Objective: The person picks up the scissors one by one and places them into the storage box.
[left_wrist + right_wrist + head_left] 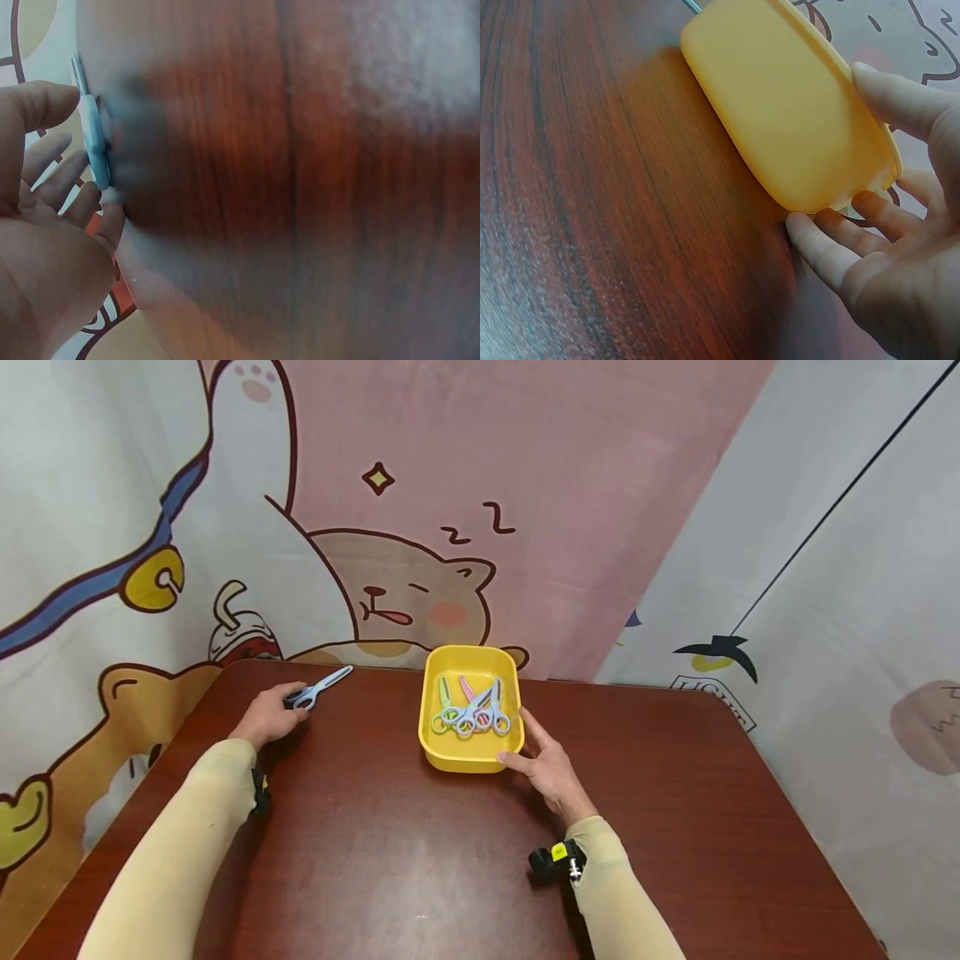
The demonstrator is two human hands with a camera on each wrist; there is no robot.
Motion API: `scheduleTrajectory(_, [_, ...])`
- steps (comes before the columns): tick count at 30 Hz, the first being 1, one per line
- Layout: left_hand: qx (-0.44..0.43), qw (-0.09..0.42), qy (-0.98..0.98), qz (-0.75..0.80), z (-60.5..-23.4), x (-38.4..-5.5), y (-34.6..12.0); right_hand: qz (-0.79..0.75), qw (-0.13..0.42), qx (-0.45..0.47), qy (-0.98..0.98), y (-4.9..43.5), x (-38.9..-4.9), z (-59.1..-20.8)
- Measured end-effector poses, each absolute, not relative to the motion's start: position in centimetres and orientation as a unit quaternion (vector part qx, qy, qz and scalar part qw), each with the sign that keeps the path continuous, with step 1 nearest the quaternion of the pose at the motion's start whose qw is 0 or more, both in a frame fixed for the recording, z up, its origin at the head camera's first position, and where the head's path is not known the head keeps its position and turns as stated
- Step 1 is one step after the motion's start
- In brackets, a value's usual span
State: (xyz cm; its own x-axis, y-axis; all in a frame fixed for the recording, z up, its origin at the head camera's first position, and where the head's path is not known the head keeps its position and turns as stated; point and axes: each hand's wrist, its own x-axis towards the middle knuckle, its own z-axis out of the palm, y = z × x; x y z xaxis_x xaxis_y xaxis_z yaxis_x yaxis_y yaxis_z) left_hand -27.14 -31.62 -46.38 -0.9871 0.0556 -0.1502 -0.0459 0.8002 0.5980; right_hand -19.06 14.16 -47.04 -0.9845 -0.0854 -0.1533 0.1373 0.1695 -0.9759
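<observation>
At the table's far left, my left hand (273, 717) holds a pair of light blue scissors (322, 686) by the handle end, blades pointing away to the right. In the left wrist view the thumb is at one side of these scissors (95, 146), with fingers at the other. Near the middle of the table stands a yellow plastic tray (465, 766) with rounded corners. Several scissors (474, 714) in blue, green and pink lie overlapping inside it. My right hand (551, 770) grips its near right corner, thumb on the rim and fingers along the outer wall.
Everything stands on a dark red-brown wooden table (360, 860). Directly behind the table's far edge hangs a printed cartoon curtain (570, 527), which also runs along both sides. A small black camera (546, 863) is strapped to the right wrist.
</observation>
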Motion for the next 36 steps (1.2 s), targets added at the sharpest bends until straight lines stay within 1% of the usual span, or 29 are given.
scheduleTrajectory(13, [0.028, 0.054, 0.953, 0.296, -46.6, -26.8, -31.5, -0.643, 0.088, 0.018, 0.761, 14.2, -19.0, -47.0])
scheduleTrajectory(20, [0.066, 0.042, 0.955, 0.287, -46.7, -26.8, -31.2, -0.652, 0.087, 0.003, 0.753, 14.2, -19.1, -47.1])
scheduleTrajectory(29, [0.079, 0.071, 0.949, 0.297, -46.4, -26.4, -30.4, -0.652, 0.09, 0.004, 0.753, 14.3, -19.1, -47.1])
scheduleTrajectory(36, [0.064, 0.084, 0.95, 0.293, -46.4, -26.0, -29.9, -0.646, 0.087, 0.005, 0.758, 14.2, -19.1, -46.9])
